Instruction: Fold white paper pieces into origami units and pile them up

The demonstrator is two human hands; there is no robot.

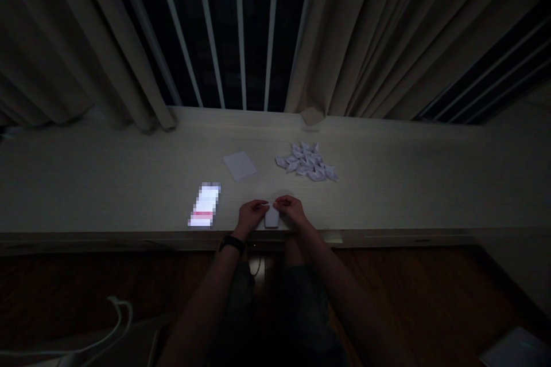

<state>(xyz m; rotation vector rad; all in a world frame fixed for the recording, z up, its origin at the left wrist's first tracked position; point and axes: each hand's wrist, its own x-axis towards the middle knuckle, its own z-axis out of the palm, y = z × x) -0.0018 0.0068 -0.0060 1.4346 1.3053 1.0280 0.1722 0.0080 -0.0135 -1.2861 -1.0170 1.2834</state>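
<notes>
Both hands meet over a small white piece of paper [272, 217] near the front edge of a pale wooden ledge [387, 195]. My left hand [251, 215], with a dark watch on its wrist, pinches the paper's upper left corner with closed fingers. My right hand [291, 210] pinches the upper right corner the same way. The paper lies partly folded between them.
A pile of several small folded white paper pieces [306, 162] lies behind my right hand. A flat stack of white paper sheets [240, 165] sits behind my left hand. A lit phone [205, 206] lies to the left. Curtains [357, 40] hang behind. A white cable [116, 321] lies on the floor.
</notes>
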